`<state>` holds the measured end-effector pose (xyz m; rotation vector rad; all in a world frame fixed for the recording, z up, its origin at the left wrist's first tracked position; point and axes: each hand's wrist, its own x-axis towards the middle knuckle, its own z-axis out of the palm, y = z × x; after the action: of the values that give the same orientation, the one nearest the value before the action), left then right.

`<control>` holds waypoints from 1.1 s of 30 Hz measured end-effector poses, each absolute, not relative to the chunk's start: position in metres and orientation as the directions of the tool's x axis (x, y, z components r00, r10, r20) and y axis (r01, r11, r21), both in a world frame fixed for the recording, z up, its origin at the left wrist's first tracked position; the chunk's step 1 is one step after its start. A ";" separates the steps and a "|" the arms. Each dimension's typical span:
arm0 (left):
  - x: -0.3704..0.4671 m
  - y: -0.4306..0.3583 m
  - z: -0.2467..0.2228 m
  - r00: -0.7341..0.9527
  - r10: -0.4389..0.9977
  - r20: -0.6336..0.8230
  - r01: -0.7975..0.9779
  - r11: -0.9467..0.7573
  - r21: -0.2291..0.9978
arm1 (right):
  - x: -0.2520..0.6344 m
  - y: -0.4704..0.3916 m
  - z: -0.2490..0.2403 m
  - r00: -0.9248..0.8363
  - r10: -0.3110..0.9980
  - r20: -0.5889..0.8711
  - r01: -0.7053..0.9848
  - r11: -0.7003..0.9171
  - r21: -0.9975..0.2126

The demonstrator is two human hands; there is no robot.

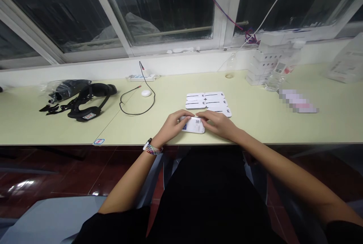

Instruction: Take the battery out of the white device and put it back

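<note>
Black sleeves [113, 224], multicoloured bracelet [154, 149]

A pale yellow-green desk [136, 130] is backed by a white wall [193, 62] and dark windows [170, 6]; glare is reflected by the red tiled floor [70, 174].

It looks like an office-like workroom: a long table [263, 123] under far windows [170, 10], red tiled floor [116, 164], near-left chair [59, 217].
</note>
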<state>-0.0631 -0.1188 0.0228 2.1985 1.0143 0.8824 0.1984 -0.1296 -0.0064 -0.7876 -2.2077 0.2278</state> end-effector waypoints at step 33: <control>-0.065 -0.122 -0.002 0.598 0.760 0.254 0.454 -0.583 0.674 | 0.193 -0.122 0.026 -0.973 0.217 0.076 0.230 0.886 0.402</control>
<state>-0.0649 -0.1221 -0.0015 2.2685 0.9583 0.7224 0.1928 -0.1215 0.0263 -0.3583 -3.0230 -0.6494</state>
